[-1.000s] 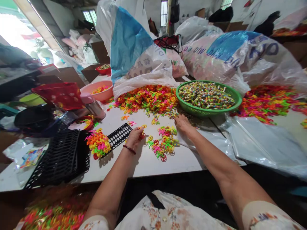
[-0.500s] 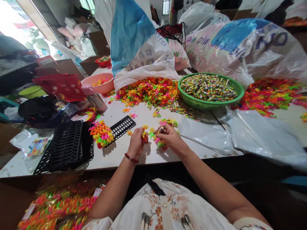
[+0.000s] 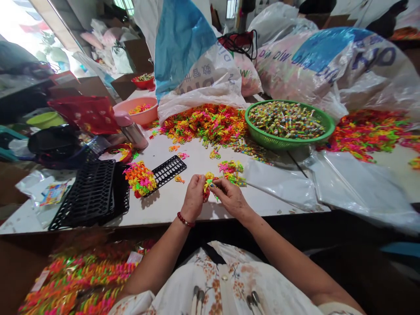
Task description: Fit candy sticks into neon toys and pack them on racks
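Observation:
My left hand (image 3: 193, 199) is closed around small coloured plastic pieces (image 3: 207, 186), with yellow, green and red parts showing at its fingertips. My right hand (image 3: 232, 197) meets it from the right, thumb and fingers pinched together at these pieces. What exactly lies in the right fingertips is too small and covered to make out. Just behind the right hand lies a little heap of pink, yellow and green plastic pieces (image 3: 231, 168). To the left, a black slotted rack (image 3: 169, 169) lies on the white table (image 3: 170, 205), its near end filled with rows of coloured pieces (image 3: 141, 178).
A green basket (image 3: 252, 136) of small striped tubes stands behind, beside a large pile of bright plastic pieces (image 3: 210, 122). Clear plastic bags (image 3: 357, 181) lie at right. Stacked black racks (image 3: 87, 192) and a steel flask (image 3: 134, 131) stand left. Filled bags (image 3: 78, 280) sit below the table edge.
My hands have come together; before, they were apart, with a small striped tube in my right fingers over the little heap. The right hand has moved left to the pieces in my left.

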{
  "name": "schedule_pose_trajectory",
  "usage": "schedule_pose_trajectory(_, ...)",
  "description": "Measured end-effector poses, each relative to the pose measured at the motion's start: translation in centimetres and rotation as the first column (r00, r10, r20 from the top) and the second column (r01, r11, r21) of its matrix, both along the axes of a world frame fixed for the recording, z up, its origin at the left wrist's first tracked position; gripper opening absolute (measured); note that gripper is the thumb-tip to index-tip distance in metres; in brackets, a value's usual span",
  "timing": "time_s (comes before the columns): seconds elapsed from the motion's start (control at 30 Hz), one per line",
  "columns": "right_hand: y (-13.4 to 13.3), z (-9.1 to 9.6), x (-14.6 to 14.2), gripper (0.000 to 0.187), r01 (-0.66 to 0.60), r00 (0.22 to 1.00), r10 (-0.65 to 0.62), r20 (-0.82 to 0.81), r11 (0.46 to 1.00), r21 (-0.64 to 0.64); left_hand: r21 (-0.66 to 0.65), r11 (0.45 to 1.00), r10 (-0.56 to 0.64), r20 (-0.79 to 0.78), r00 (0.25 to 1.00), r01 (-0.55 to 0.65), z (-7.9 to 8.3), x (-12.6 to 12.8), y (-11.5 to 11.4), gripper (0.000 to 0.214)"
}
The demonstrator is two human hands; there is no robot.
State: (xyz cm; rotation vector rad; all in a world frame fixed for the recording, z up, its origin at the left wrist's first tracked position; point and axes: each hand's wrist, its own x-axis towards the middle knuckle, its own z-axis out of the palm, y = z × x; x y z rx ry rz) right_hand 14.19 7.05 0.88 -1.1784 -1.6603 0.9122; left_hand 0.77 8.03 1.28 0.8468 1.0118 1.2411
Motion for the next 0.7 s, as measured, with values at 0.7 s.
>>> schedule_pose_trajectory(0.7,-1.3,-0.6,-0.2,0.012,0.004,1.000,-0.011,0.028,0.970,0.245,-0.157,0.988,-0.017,-0.136,0.991,-0.004,-0.5,0.4,0.0,0.040)
